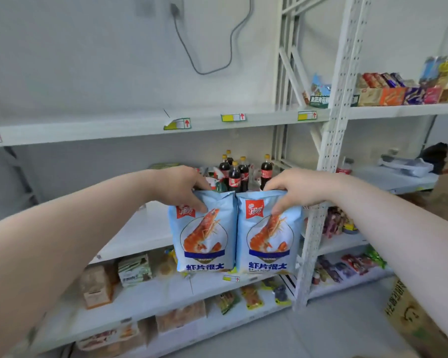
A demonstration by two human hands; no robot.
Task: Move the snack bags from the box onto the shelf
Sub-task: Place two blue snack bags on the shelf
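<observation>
Two light blue snack bags with a prawn picture hang side by side in front of the white shelf (140, 228). My left hand (184, 187) pinches the top of the left snack bag (202, 236). The right snack bag (268, 239) is pinched at its top by my right hand (292, 188). Both bags are upright, their lower edges level with the front lip of the middle shelf board. A cardboard box (411, 319) shows at the lower right edge; its inside is hidden.
Several cola bottles (237, 174) stand at the back of the same shelf, behind the bags. Lower boards hold packets and cartons (133, 271). A perforated white upright (313, 228) stands just right of the bags. The upper board (114, 130) carries price tags.
</observation>
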